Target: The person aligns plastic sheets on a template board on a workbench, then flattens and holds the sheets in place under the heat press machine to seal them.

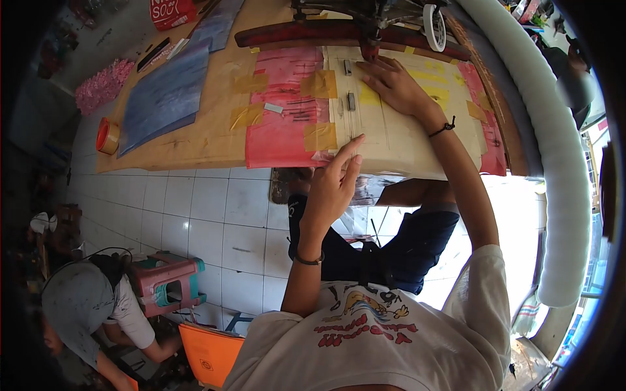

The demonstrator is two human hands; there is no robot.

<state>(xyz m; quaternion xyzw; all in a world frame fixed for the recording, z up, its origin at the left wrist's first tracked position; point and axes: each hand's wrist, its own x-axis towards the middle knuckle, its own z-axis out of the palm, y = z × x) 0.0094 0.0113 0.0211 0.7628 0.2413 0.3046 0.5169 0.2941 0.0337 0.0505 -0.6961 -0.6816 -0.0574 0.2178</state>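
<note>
A cream sheet (385,140) lies on the worktable, with pencil-like lines and yellow patches on it. My right hand (399,86) rests flat on its upper part, fingers stretched out, just below a dark clamp-like metal frame (372,32). At the sheet's near left edge, my left hand (336,189) has its index finger extended beside a strip of brown tape (320,137); I see nothing held in it. Two small grey metal pieces (351,101) sit on the sheet, left of my right hand. Pink-red material (280,140) borders the sheet, taped down.
A blue sheet (166,98) and a tape roll (107,135) lie on the table's left. A thick white roll (564,195) runs along the right. Another person (85,306) bends low at lower left, near stacked stools (169,280) and an orange panel (208,355).
</note>
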